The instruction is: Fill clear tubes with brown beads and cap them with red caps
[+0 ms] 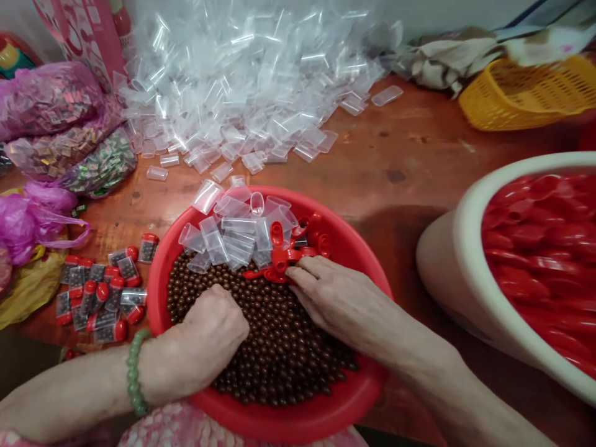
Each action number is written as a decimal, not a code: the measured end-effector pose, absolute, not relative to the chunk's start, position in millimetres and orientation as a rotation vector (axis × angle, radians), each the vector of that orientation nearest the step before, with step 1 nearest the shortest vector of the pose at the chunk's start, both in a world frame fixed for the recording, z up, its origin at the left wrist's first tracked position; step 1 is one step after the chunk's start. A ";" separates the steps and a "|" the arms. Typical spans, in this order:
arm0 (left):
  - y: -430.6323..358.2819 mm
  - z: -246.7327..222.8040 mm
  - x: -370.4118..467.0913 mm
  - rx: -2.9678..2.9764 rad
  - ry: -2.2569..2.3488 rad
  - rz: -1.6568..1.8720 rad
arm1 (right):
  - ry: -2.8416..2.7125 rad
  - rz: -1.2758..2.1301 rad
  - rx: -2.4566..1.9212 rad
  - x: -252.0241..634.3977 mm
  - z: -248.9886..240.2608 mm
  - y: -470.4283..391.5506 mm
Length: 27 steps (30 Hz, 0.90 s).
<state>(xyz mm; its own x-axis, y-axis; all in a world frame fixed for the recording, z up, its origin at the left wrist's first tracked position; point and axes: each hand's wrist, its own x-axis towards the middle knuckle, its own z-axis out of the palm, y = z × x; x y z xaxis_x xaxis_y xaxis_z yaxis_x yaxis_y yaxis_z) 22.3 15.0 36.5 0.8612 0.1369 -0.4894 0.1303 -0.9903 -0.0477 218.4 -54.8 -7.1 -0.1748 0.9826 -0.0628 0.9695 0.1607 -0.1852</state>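
Note:
A red basin holds a broad layer of small brown balls, with clear plastic tubes and red caps heaped at its far side. My left hand is closed in a fist low over the balls, on the basin's left side. Its fingertips are turned down and hidden, so whatever it holds does not show. My right hand reaches in from the right, its fingers drawn together at a red cap in the heap; the thumb is hidden.
Filled, red-capped tubes lie left of the basin. Behind it spreads a large pile of clear tubes. A pale tub of red caps stands at right, a yellow basket beyond it. Pink plastic bags sit at far left.

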 end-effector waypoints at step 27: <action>40.2 31.1 3.9 -4.285 -1.038 0.179 | -1.087 0.965 -1.824 212.5 6.9 -92.0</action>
<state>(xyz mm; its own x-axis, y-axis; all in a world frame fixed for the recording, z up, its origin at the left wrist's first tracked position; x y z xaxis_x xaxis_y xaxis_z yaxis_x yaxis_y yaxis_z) 3.9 40.2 31.1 0.9262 0.2573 -0.2756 0.3346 -0.2238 0.9154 212.5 -92.0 6.9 0.3435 0.9154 -0.2100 0.3164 -0.3233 -0.8918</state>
